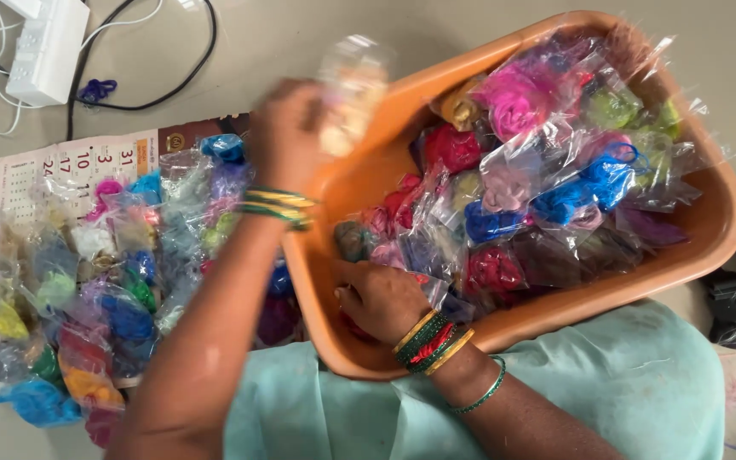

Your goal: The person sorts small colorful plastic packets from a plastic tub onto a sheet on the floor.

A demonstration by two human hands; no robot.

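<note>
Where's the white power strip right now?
In the head view, the white power strip sits at the top left corner on the floor, above the paper sheet bearing the bagged coloured thread.

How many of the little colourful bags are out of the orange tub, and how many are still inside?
Many bags already lie on the calendar sheet beside the orange tub. In hand now: the left hand lifts one blurred clear bag, while the right hand rests among the bags in the tub. Still left: the tub looks about half full.
</note>
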